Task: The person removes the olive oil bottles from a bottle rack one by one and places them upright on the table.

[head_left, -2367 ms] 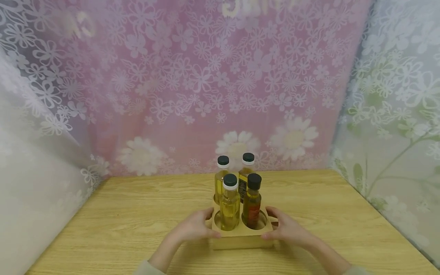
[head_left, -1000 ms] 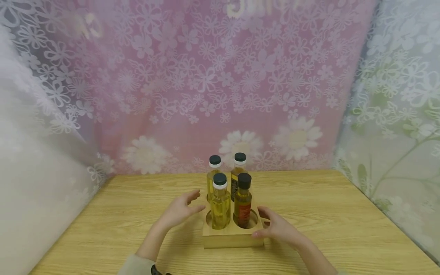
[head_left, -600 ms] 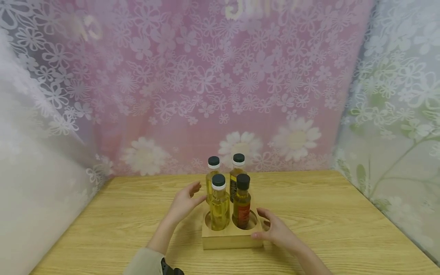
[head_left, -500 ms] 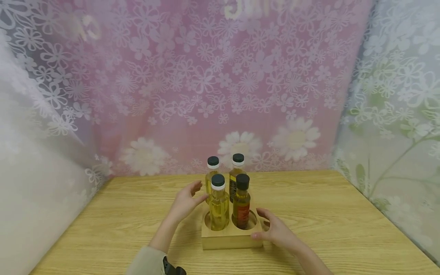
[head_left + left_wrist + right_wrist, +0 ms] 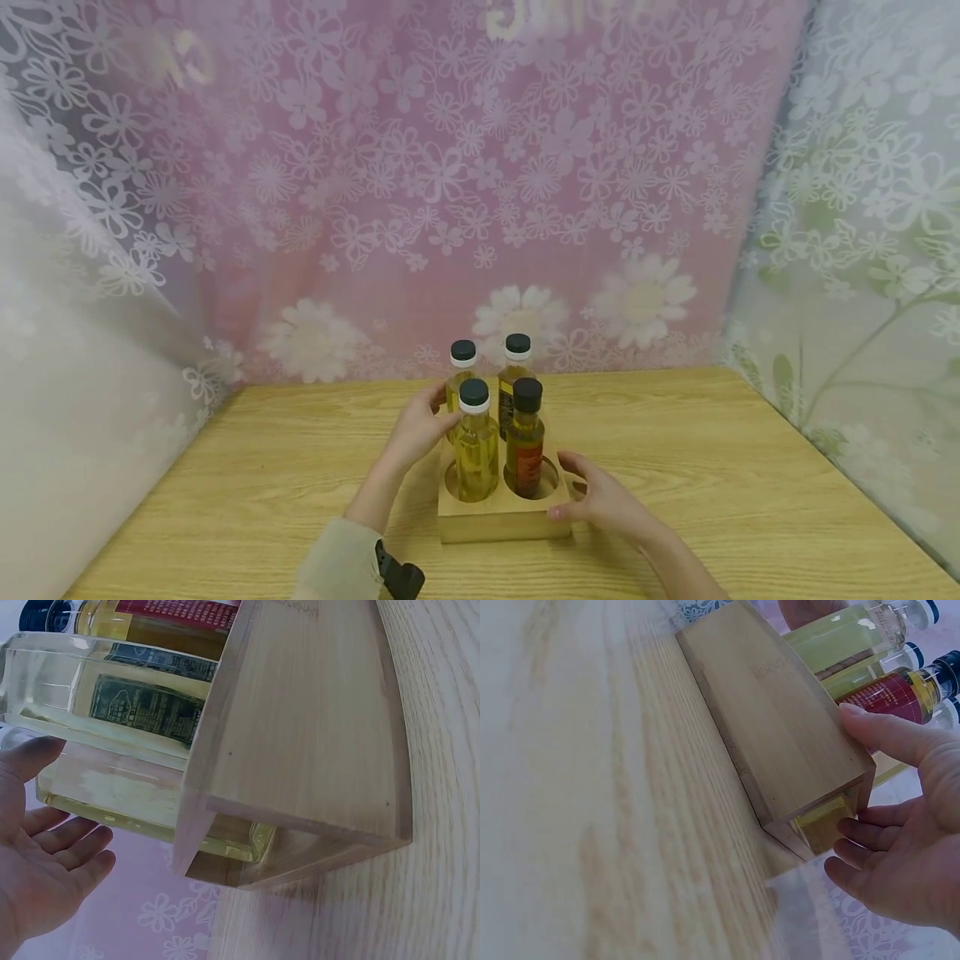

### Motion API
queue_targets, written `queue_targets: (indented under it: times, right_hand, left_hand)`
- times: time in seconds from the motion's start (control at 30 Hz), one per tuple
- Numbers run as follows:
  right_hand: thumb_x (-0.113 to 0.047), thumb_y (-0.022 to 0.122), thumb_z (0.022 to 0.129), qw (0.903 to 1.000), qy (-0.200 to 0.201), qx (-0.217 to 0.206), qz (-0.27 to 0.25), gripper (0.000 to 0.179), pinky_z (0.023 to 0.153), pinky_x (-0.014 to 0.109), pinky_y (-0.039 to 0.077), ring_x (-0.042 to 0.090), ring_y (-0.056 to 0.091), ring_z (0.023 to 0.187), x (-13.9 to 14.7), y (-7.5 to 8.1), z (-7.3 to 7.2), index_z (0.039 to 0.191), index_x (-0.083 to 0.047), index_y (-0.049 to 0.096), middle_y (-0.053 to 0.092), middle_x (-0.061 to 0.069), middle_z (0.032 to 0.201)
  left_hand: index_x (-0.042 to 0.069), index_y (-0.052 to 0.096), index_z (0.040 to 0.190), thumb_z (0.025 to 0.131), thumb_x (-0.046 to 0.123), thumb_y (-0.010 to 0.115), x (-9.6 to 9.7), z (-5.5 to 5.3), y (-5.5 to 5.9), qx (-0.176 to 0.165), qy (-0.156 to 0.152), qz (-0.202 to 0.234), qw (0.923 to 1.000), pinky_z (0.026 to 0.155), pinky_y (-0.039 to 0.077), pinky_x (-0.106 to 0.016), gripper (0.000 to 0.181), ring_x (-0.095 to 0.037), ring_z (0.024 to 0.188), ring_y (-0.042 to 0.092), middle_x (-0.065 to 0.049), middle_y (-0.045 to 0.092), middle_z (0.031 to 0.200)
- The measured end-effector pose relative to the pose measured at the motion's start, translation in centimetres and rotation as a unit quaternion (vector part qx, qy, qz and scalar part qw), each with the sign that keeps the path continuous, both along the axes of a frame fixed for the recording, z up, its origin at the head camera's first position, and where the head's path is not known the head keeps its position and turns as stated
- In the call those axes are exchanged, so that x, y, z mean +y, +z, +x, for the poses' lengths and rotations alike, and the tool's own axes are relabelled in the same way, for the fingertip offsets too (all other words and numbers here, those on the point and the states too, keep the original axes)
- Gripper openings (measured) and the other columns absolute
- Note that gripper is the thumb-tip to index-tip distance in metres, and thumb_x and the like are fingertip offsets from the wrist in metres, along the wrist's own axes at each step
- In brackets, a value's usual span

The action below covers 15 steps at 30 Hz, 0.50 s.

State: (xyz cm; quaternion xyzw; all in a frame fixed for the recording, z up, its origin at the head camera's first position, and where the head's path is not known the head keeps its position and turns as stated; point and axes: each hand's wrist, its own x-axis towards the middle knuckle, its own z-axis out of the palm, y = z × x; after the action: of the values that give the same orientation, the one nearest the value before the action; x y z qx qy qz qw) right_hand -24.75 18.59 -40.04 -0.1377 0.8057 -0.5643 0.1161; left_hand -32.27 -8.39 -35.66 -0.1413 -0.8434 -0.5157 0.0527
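Note:
A light wooden bottle rack [image 5: 504, 527] stands on the table, with oil bottles upright in its round holes. My left hand [image 5: 416, 425] is at the back-left oil bottle [image 5: 459, 380], thumb on the near side and fingers on the far side. In the left wrist view the fingers are loosely spread beside that clear bottle [image 5: 112, 787]. My right hand [image 5: 603, 500] holds the rack's right end, thumb at the front corner. The right wrist view shows the thumb [image 5: 889, 739] on the rack's upper edge and the fingers by its open end.
A front-left yellow oil bottle [image 5: 477, 462] and a darker bottle with a red label [image 5: 528, 458] stand in the front holes. Another bottle [image 5: 506, 408] is at the back right. Floral curtains [image 5: 480, 183] enclose the wood-grain table [image 5: 300, 483] at the back and sides.
My left hand has let go of the rack's left end and come up to the back-left bottle. The rack has shifted slightly left in the head view; my right hand stays at its right end.

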Motion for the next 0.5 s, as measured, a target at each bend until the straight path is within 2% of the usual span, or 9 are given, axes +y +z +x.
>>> queue_targets:
  times: [0.13,0.33,0.5]
  right_hand:
    - [-0.015,0.075,0.078,1.0000,0.001,0.000,-0.004,0.089,0.101,0.059,0.027,0.055,0.023,0.126,0.15,-0.15,0.13,0.141,0.013,0.018,0.018,0.036,0.143]
    - [-0.015,0.076,0.077,0.9998,0.018,0.010,0.000,0.088,0.102,0.057,0.027,0.053,0.025,0.127,0.61,0.06,-0.22,0.139,0.015,0.021,0.021,0.036,0.142]
    - [-0.015,0.076,0.077,0.9995,0.030,0.005,-0.003,0.089,0.103,0.057,0.026,0.054,0.025,0.127,0.90,0.40,-0.60,0.140,0.014,0.020,0.020,0.035,0.143]
  left_hand:
    - [0.000,0.045,0.135,0.086,0.016,0.065,0.42,-0.22,0.01,-0.004,0.006,-0.008,0.9999,0.099,0.038,-0.049,0.056,-0.037,0.119,0.047,-0.019,0.056,0.123]
    - [-0.002,0.050,0.129,0.081,0.013,0.067,0.57,-0.53,0.13,-0.003,0.019,-0.010,0.9998,0.093,0.043,-0.046,0.053,-0.034,0.111,0.052,-0.018,0.058,0.116]
    - [-0.001,0.053,0.125,0.080,0.012,0.067,0.51,-0.59,0.16,0.009,0.019,-0.006,0.9998,0.085,0.047,-0.044,0.048,-0.031,0.104,0.055,-0.016,0.060,0.109]
